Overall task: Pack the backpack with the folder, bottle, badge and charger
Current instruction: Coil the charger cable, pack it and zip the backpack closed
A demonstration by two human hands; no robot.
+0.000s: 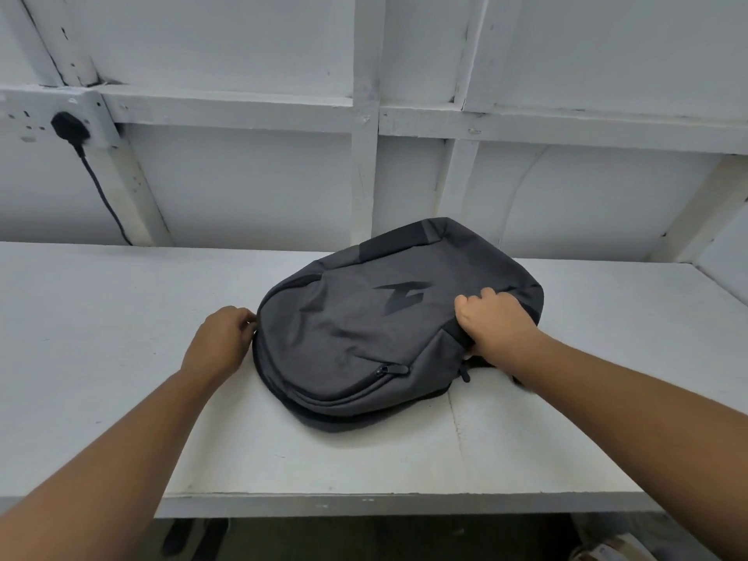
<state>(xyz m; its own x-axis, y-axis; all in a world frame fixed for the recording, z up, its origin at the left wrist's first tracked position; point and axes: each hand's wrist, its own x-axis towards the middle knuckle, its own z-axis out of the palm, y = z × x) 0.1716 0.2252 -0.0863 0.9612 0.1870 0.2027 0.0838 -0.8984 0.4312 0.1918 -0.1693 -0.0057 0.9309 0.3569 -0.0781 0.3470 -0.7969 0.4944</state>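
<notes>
White table [121, 301] w/ one grey backpack [364, 330] lying flat, zipped; my right hand [496, 323] clamps its edge, left hand [226, 338] curled at its rim; one plug [69, 127] on wall.

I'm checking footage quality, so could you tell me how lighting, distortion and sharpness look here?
Head view: soft, even light, no glare; faint shadow under the backpack; wide-angle bending curves the table edge and wall beams; both forearms slightly soft near the frame's bottom.
</notes>
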